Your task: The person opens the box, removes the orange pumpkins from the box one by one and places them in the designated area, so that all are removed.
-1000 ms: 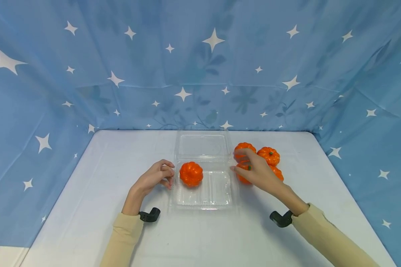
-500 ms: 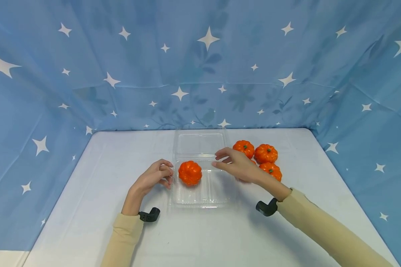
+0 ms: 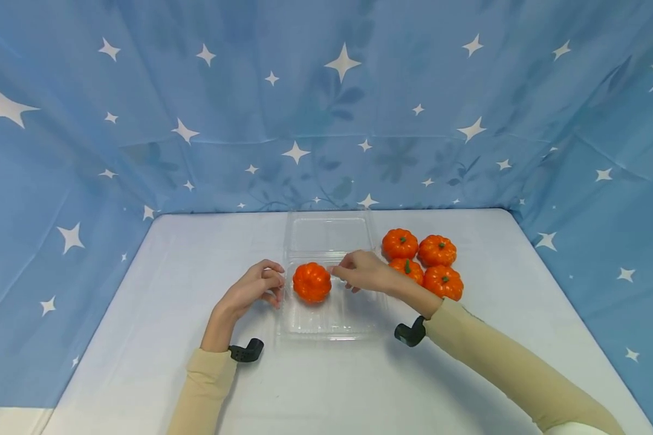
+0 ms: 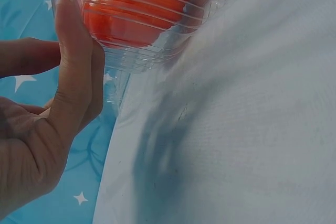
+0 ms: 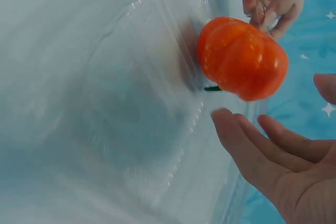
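Observation:
An orange toy pumpkin (image 3: 312,283) sits on its side in the left half of the clear plastic container (image 3: 334,329), its green stem (image 5: 212,88) showing in the right wrist view. My left hand (image 3: 257,284) rests at the container's left side, its digits touching the clear wall. Over the container, just right of that pumpkin, my right hand (image 3: 363,271) hovers with fingers spread and nothing between them. The right wrist view shows a gap between its fingertips (image 5: 223,119) and the pumpkin.
Several more orange pumpkins (image 3: 437,250) stand grouped on the white table (image 3: 326,386), right of the container. The container's clear lid (image 3: 331,234) lies back behind its base. A blue curtain (image 3: 239,109) with white stars rises behind and beside the table.
My right hand has moved left from above the pumpkin group to beside the pumpkin in the container, uncovering the group. The left hand and the pumpkin inside have stayed put.

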